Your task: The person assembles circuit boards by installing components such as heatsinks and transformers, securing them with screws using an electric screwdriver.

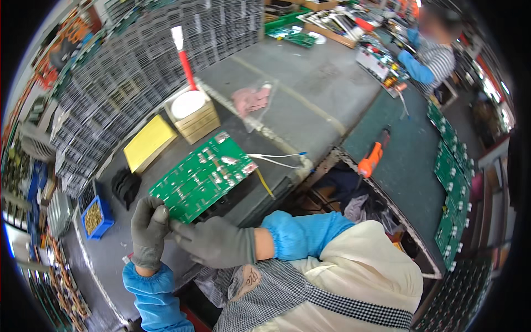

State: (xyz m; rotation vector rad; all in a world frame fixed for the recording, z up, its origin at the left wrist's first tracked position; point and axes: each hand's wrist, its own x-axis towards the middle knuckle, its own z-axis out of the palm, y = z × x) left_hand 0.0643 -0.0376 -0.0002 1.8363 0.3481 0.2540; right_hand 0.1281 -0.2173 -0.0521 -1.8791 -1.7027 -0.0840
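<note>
- Over the worktop (110,271), in head view, a green circuit board (193,188) was seen.
- Left hand (147,232) and right hand (218,242) were set at its near end; whether either grip was clamped could not be told.
- White wires (276,155) seemed already fitted; remaining work could not be judged.
- No writing was legible.

Just left of centre are two gloved hands (218,242) and one green circuit board (191,185). One blue bin (100,228) is lower left, one orange tool (371,159) right.
</note>
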